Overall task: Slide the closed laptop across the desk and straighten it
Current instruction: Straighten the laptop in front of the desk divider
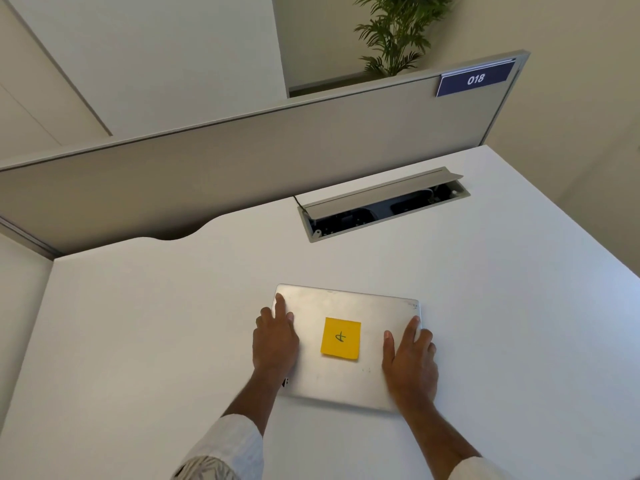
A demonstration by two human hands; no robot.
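Both hands, left hand (275, 341) and right hand (410, 360), seemingly flat, press the laptop (346, 379).

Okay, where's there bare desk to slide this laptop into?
Bare desk lies left of the laptop, right toward the edge, and between it and the open cable tray. Both hands, left and right, crowd its lid.

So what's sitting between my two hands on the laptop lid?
A yellow sticky note with a handwritten mark lies on the laptop lid, between the left hand and the right hand, in the head view.
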